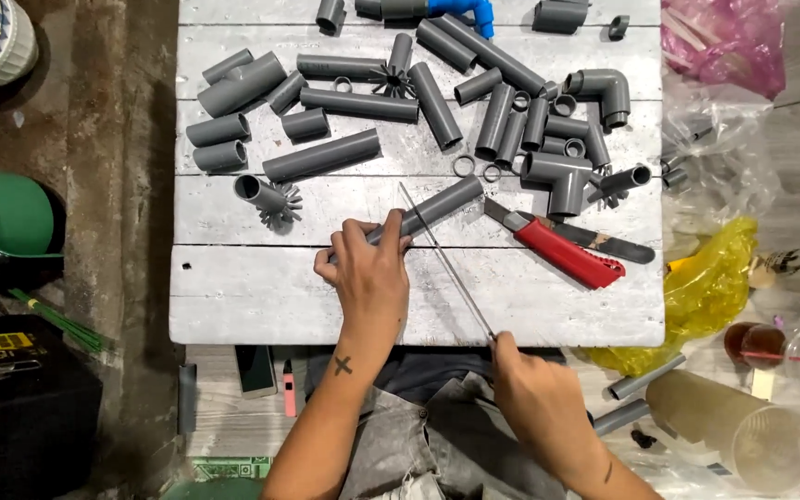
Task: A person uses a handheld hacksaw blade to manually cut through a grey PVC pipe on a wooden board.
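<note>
My left hand [369, 271] presses a grey plastic pipe [442, 205] flat against the white plank board [261, 296], fingers wrapped over its near end. My right hand [531, 393] grips the near end of a thin saw blade [442, 255]. The blade runs diagonally up and to the left and lies across the pipe just right of my left fingers. Behind them, several cut grey pipe pieces [321, 156] and elbow fittings [604, 91] are scattered over the board.
A red-handled cutter [562, 250] and a dark-handled knife [604, 244] lie right of the pipe. A yellow plastic bag [710, 287] and clear bags sit at the right edge. A green bucket [11, 213] stands on the left floor. A phone [255, 368] and orange lighter [289, 389] rest below the board.
</note>
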